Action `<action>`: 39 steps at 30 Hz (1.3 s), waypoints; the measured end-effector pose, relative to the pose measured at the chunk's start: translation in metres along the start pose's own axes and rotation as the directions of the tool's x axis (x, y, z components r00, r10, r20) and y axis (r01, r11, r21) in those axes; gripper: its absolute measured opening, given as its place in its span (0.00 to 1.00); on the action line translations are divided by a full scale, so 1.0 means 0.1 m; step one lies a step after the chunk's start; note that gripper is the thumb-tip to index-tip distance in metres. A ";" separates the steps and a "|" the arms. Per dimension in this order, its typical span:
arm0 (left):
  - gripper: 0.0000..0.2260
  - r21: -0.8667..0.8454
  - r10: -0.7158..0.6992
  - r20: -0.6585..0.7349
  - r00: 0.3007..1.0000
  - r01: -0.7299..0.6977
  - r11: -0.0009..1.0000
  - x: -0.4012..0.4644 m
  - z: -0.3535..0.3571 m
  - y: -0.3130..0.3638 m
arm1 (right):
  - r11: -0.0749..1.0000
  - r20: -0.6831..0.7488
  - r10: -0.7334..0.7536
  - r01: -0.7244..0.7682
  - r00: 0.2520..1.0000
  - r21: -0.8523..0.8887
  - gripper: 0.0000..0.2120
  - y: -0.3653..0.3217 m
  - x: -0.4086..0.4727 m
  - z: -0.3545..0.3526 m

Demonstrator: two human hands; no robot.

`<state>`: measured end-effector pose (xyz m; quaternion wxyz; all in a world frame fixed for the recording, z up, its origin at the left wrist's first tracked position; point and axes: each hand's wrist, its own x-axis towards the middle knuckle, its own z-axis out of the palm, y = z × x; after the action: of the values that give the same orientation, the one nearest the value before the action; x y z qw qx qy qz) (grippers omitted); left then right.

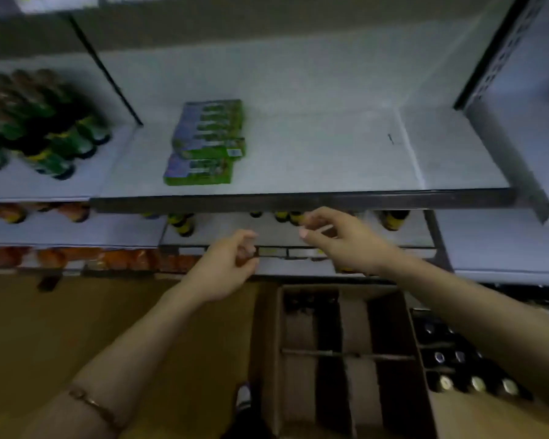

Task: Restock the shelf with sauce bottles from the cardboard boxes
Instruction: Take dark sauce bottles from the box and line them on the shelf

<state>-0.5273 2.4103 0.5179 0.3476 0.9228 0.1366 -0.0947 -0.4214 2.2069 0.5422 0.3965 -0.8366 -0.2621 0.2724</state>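
Head view of a restocking step. Both hands were empty: the left hand (pixel 227 264) at frame centre had its fingers loosely curled around nothing, and the right hand (pixel 336 239), just to its right, had relaxed, half-extended fingers near the front edge of the lower shelf (pixel 298 236). That shelf carried only a few dark sauce bottles with yellow labels (pixel 181 223) toward its back. The supply lay at lower right: an open cardboard box with dividers (pixel 346 353), most cells apparently empty, and beside it a second box of capped bottles (pixel 476 383). The upper shelf (pixel 314 147) held green cartons (pixel 206 144), with green bottles (pixel 45 128) at upper left. To do the step well, each hand should probably grip 1 bottle by the neck from the fuller box, lift it straight out of its cell, and set it upright behind the shelf lip, label forward, filling from the back.
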 end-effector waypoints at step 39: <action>0.19 -0.421 -0.339 0.149 0.929 0.369 0.828 2.62 5.01 -3.42 | 0.917 -0.225 0.397 -0.373 0.890 0.143 0.27 5.02 2.14 3.44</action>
<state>-0.4282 2.3713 -0.1345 0.5288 0.7743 0.3111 -0.1550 -0.3848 2.2507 -0.1002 0.4039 -0.8795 -0.0257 0.2505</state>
